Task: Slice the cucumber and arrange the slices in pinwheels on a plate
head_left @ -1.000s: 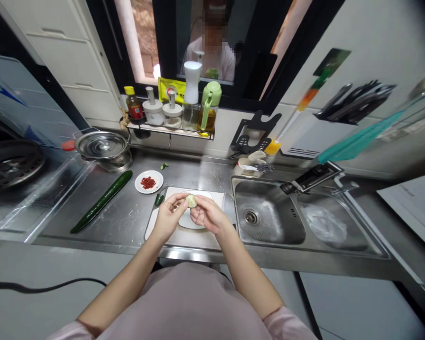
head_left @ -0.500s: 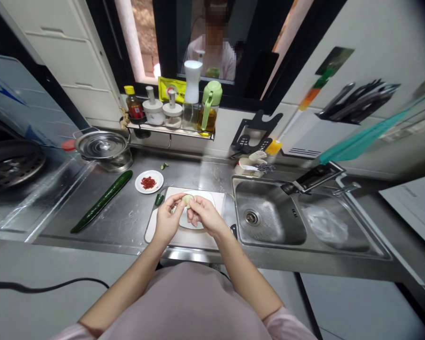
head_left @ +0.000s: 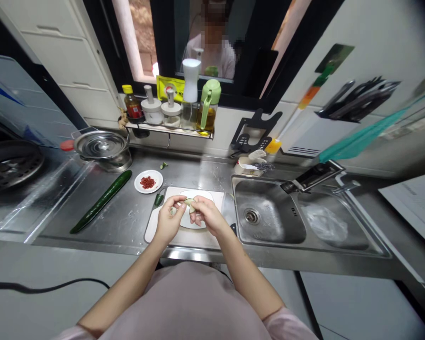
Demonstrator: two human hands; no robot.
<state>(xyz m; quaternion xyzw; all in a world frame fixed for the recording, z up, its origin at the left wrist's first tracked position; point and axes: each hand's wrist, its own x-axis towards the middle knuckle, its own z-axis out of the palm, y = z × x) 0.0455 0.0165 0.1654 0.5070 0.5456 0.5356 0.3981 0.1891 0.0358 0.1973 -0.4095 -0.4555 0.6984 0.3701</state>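
Observation:
Between my two hands is a thin, pale green cucumber slice, now bent or folded. The fingertips of my left hand pinch its left side. My right hand grips the other side with thumb and fingers. Both hands are above a white plate that lies on a light cutting board. A short dark green cucumber piece rests at the board's upper left corner. Further left lies a long whole cucumber on the steel counter.
A small white plate of chopped red bits stands behind the board. Behind it lies a small green scrap. A lidded steel pot is at the back left. The sink is to the right, with a black faucet. A rack holds bottles and jars.
The slice showed its round face before and is now bent, seen more edge-on. My fingers have shifted slightly around it; the counter items stay put.

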